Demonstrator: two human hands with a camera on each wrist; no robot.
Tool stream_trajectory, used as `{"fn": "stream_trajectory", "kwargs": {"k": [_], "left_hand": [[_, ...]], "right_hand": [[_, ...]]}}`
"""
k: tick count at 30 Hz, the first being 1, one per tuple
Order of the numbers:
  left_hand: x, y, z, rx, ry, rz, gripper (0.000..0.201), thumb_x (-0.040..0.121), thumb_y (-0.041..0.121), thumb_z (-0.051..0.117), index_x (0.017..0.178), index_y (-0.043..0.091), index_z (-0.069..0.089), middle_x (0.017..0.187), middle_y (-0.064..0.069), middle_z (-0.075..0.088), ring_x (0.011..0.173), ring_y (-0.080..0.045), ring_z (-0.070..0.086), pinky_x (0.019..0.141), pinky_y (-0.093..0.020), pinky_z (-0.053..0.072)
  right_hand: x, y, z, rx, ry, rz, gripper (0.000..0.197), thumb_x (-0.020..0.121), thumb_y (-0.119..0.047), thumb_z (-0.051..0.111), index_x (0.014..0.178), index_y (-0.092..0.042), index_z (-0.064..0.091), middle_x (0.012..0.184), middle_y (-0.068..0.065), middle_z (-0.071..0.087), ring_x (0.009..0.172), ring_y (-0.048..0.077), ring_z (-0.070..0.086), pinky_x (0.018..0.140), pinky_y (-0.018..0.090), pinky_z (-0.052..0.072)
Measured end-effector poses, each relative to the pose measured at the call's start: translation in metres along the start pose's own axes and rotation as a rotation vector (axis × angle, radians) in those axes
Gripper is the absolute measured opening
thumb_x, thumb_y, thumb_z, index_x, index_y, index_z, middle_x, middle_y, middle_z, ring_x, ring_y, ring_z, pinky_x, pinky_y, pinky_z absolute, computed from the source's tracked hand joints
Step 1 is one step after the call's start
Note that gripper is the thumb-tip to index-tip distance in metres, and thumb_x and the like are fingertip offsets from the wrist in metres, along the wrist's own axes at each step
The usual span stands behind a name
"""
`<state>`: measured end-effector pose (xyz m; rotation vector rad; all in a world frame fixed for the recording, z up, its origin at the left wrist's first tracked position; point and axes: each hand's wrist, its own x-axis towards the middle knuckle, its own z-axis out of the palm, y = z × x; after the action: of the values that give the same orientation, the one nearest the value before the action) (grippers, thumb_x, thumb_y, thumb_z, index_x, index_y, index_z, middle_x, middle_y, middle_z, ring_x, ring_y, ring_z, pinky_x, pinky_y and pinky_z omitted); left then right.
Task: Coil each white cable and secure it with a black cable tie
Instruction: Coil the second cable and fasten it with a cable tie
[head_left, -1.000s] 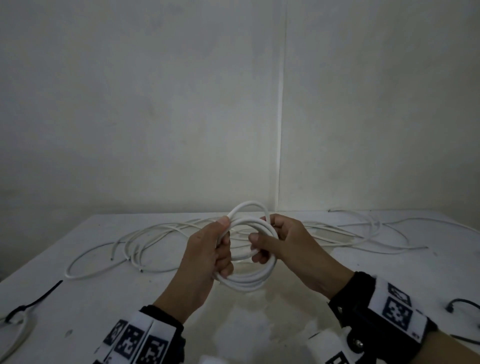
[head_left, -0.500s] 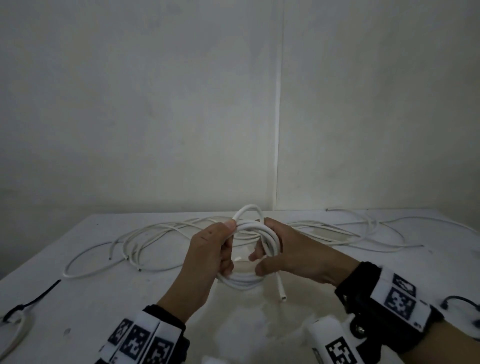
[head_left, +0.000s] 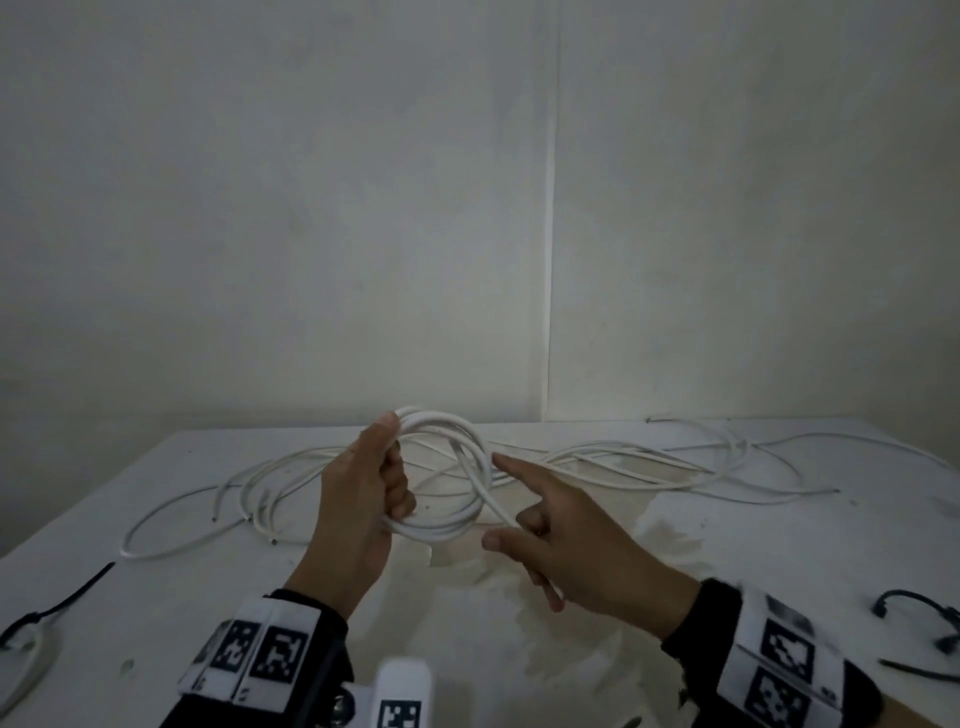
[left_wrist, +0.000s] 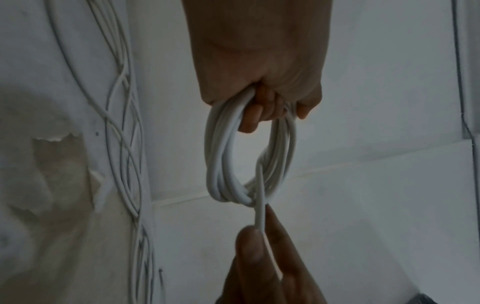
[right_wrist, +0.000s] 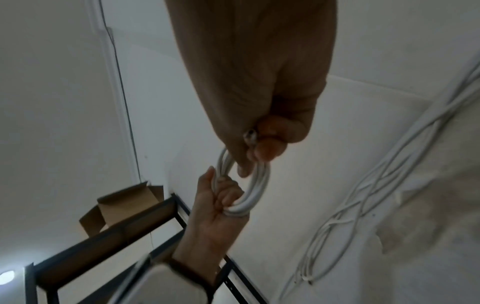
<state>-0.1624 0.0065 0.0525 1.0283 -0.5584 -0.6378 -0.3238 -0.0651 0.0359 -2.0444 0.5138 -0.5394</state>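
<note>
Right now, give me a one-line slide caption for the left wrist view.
Left hand grips a white cable coil while the right hand pinches its free end above the table.

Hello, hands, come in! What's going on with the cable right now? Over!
Left hand grips the coil. Right hand pinches its loose end. No tie on yet. Nothing in the way.

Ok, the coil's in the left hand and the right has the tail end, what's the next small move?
Probably tuck the tail end against the coil so the left hand pins it. The right hand pinches that loose end, and no black cable tie is on the coil yet.
</note>
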Motion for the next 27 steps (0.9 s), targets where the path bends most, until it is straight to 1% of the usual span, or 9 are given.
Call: {"fn": "stream_trajectory", "kwargs": {"k": [7,10,12,13,15,18,20,23,27], "left_hand": [[0.000,0.001,-0.005,-0.045,0.008,-0.009,0.038,0.093,0.026,0.044,0.059,0.014,0.034,0.037,0.010,0.023,0.029,-0.003,0.019,0.031,-0.013,0.020],[-0.011,-0.007,-0.003,-0.042,-0.015,-0.034,0.037,0.093,0.028,0.042,0.060,0.014,0.035,0.037,0.010,0.023,0.028,-0.004,0.019,0.031,-0.014,0.022],[-0.019,-0.013,0.002,-0.045,-0.038,-0.065,0.038,0.093,0.028,0.042,0.060,0.012,0.036,0.037,0.009,0.023,0.029,-0.004,0.019,0.032,-0.014,0.022],[-0.022,-0.015,0.004,-0.057,-0.046,-0.079,0.038,0.093,0.029,0.042,0.059,0.012,0.036,0.037,0.008,0.023,0.029,-0.004,0.019,0.032,-0.014,0.022],[-0.026,-0.018,0.006,-0.067,-0.056,-0.080,0.038,0.093,0.031,0.042,0.060,0.011,0.037,0.036,0.006,0.023,0.029,-0.004,0.021,0.032,-0.015,0.025],[-0.026,-0.019,0.005,0.037,-0.057,-0.032,0.037,0.093,0.034,0.041,0.064,0.011,0.040,0.039,0.006,0.028,0.032,-0.006,0.026,0.043,-0.022,0.034],[-0.023,-0.019,0.004,0.126,-0.070,0.012,0.037,0.092,0.037,0.041,0.066,0.011,0.042,0.041,0.006,0.032,0.034,-0.008,0.033,0.049,-0.026,0.038],[-0.020,-0.020,0.000,0.197,-0.123,0.116,0.038,0.084,0.045,0.040,0.069,0.010,0.044,0.044,0.006,0.035,0.037,-0.007,0.038,0.043,-0.020,0.040],[-0.022,-0.027,-0.012,0.341,-0.251,0.185,0.042,0.085,0.046,0.032,0.076,0.008,0.047,0.056,0.001,0.047,0.053,-0.012,0.054,0.056,-0.021,0.048]], "right_hand": [[-0.005,0.007,0.013,0.005,0.089,-0.078,0.059,0.088,-0.026,0.060,0.137,-0.036,0.029,0.045,-0.006,0.050,0.038,0.007,0.047,0.046,0.021,0.044],[0.009,0.007,0.010,0.010,0.172,-0.063,0.064,0.083,-0.036,0.063,0.138,-0.029,0.031,0.079,-0.014,0.060,0.068,0.000,0.058,0.066,0.015,0.046],[0.019,0.005,0.010,0.034,0.137,-0.063,0.063,0.082,-0.033,0.066,0.135,-0.027,0.034,0.106,-0.011,0.056,0.094,0.005,0.059,0.082,0.019,0.048],[0.023,0.004,0.012,0.040,0.118,-0.083,0.056,0.083,-0.028,0.066,0.131,-0.026,0.038,0.108,-0.006,0.056,0.097,0.011,0.060,0.084,0.024,0.049],[0.024,-0.001,0.013,0.121,0.140,-0.111,0.035,0.087,-0.017,0.061,0.119,-0.021,0.047,0.093,0.003,0.060,0.085,0.016,0.065,0.071,0.025,0.052],[0.022,-0.007,0.010,0.243,0.176,-0.119,0.017,0.090,-0.014,0.056,0.106,-0.018,0.052,0.069,-0.002,0.057,0.058,0.008,0.062,0.050,0.018,0.045],[0.022,-0.009,0.010,0.356,0.210,-0.113,0.016,0.087,-0.022,0.058,0.102,-0.022,0.054,0.064,-0.005,0.058,0.058,0.006,0.060,0.048,0.018,0.043],[0.023,-0.011,0.012,0.575,0.215,-0.113,0.031,0.072,-0.039,0.057,0.101,-0.029,0.055,0.059,-0.009,0.058,0.059,0.008,0.055,0.055,0.019,0.043],[0.025,-0.011,0.011,0.668,0.242,-0.089,0.019,0.083,-0.026,0.056,0.102,-0.026,0.059,0.064,-0.003,0.049,0.052,0.007,0.046,0.055,0.021,0.040]]}}
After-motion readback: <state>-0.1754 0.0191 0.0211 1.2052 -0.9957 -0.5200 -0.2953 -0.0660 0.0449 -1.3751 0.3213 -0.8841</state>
